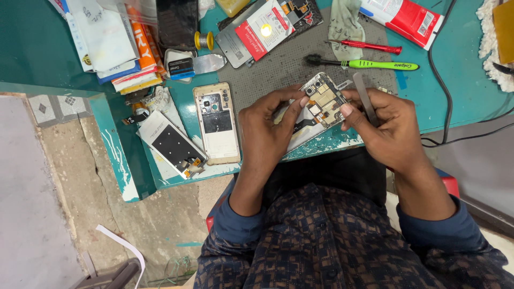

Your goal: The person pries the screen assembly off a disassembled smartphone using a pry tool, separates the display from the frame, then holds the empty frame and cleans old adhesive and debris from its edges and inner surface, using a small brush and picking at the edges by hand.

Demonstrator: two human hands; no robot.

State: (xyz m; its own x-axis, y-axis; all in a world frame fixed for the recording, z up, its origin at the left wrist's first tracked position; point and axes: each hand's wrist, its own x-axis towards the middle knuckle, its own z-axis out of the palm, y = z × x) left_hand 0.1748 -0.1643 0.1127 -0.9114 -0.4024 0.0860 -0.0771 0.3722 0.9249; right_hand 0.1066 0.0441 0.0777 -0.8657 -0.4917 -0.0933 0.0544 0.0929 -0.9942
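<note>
Left hand (265,126) fingers (289,104) curled round opened phone (318,104), likely steadying it, circuit side up. Right hand (388,126) fingers pinch phone's far edge, metal tweezers (365,99) tucked alongside, probably kept ready. Phone sits between both hands, above grey mat (278,72) at teal bench (43,48) edge. Gold back cover (217,123) lies left; green toothbrush (369,64) beyond.

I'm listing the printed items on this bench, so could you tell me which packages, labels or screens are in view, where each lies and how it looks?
Red and white pouch: top right, glossy, lying slanted.
Red and white card: top centre, rectangular, on a grey plate.
Stack of packets: top left, white, orange and blue.
Screen panel: left of the hands, face down, white with black patch.
Dark phone screen: top, black, blank.
</note>
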